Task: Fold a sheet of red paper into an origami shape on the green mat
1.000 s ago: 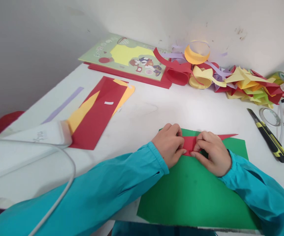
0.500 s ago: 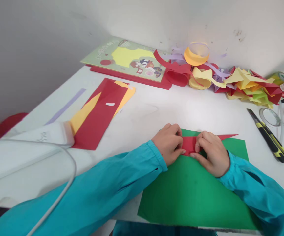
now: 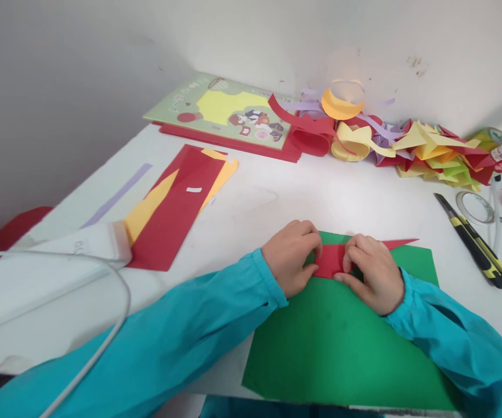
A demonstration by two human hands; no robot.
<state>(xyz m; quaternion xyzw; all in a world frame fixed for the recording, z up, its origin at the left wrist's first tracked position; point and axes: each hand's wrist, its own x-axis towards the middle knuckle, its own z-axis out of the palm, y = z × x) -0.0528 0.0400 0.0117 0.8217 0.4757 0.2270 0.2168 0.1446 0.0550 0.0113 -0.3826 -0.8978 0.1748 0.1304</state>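
A small piece of red paper (image 3: 331, 260) lies over the upper part of a green sheet (image 3: 338, 342), its thin pointed end sticking out to the right. At its left edge is my left hand (image 3: 292, 258), fingers curled and pinching the paper. My right hand (image 3: 375, 273) grips the same piece from the right, with thumb and bent fingers at the lower edge. Both hands rest low over the green sheet, and the parts of the red paper under the fingers are hidden.
Right of the green sheet lie a utility knife (image 3: 472, 241) and a tape roll (image 3: 475, 207). Folded paper shapes (image 3: 440, 154) and paper loops (image 3: 350, 142) line the wall. Left are red paper (image 3: 176, 215), a purple strip (image 3: 118, 194), a white box-like object (image 3: 98, 241) and a cable (image 3: 122, 316).
My left hand has slid slightly left along the red paper, uncovering more of it between the hands. My right hand stays nearly in place. The view has shifted a little.
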